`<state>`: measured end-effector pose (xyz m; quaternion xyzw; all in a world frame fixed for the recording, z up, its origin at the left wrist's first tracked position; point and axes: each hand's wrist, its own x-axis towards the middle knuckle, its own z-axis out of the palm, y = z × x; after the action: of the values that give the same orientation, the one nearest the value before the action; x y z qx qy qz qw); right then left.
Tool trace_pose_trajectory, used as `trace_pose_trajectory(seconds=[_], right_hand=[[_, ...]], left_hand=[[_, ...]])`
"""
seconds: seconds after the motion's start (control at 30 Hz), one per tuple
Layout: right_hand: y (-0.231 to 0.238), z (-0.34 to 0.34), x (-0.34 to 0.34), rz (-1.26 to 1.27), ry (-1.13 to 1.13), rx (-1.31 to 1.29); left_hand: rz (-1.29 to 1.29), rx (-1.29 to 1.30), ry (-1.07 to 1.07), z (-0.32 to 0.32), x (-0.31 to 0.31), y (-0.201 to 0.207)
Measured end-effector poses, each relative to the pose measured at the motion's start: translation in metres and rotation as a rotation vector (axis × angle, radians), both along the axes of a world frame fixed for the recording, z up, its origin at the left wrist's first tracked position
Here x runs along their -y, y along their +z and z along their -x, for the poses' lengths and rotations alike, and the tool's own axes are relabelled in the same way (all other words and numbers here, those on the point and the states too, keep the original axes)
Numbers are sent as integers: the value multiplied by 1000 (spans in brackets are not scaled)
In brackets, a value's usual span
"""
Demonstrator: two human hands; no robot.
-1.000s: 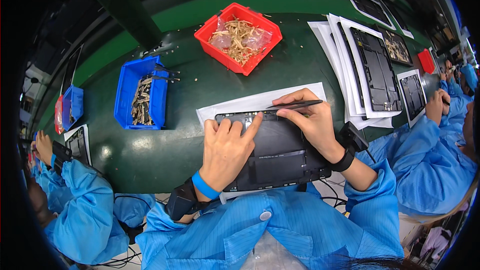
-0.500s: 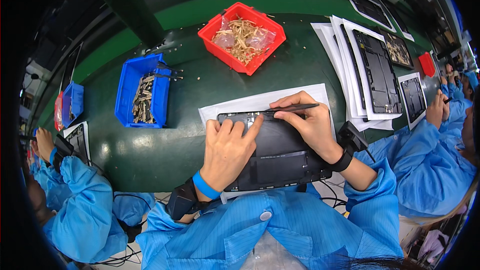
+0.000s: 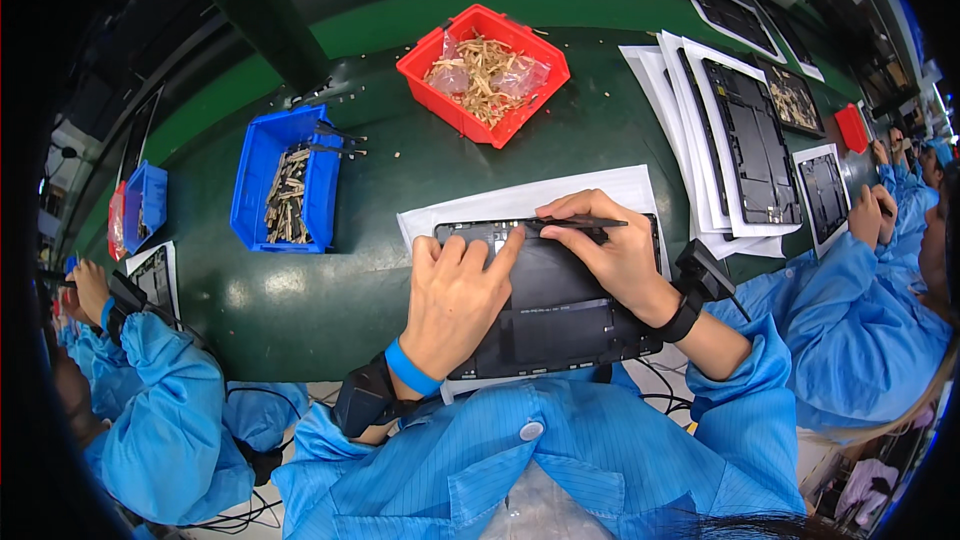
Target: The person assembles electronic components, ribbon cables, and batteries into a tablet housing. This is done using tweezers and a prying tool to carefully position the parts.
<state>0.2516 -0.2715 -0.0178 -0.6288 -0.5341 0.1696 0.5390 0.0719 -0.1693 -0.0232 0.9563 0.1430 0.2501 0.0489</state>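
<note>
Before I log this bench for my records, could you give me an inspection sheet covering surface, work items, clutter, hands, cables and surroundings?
Surface: dark green bench, small loose specks near the bins.
Work items: flat black device on a white sheet; dark slim tool at its upper edge.
Clutter: red bin of tan scraps; blue bin of narrow strips; stacked dark panels with white sheets, right.
Hands: left hand rests on the device, index finger extended; right hand pinches the tool.
Cables: dark cables below the bench edge.
Surroundings: blue-clad co-workers' sleeves on both sides.
</note>
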Motion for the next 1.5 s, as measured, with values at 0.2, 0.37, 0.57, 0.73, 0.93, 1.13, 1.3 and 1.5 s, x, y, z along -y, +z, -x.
trace_pose_trajectory(seconds=[0.2,0.37,0.57,0.73,0.93,1.13,1.3,1.5], right_hand=[[-1,1,0,-36,-1,134],[-1,2,-1,-55,-10,169],[-1,2,-2,-93,0,165],[0,2,-1,-88,-14,178],[2,0,2,-80,-31,149],[0,-3,0,-72,-77,41],[2,-2,-1,-44,-98,-87],[2,-4,0,-1,-120,-187]], left_hand=[[50,2,-16,1,-3,5],[203,128,-36,-14,-24,15],[409,125,-164,-29,-39,8],[422,146,-170,-32,-39,6],[371,108,-173,-35,-38,10],[248,59,-216,-39,-39,11],[99,15,-288,-42,-42,9],[-171,-66,-316,-45,-40,14]])
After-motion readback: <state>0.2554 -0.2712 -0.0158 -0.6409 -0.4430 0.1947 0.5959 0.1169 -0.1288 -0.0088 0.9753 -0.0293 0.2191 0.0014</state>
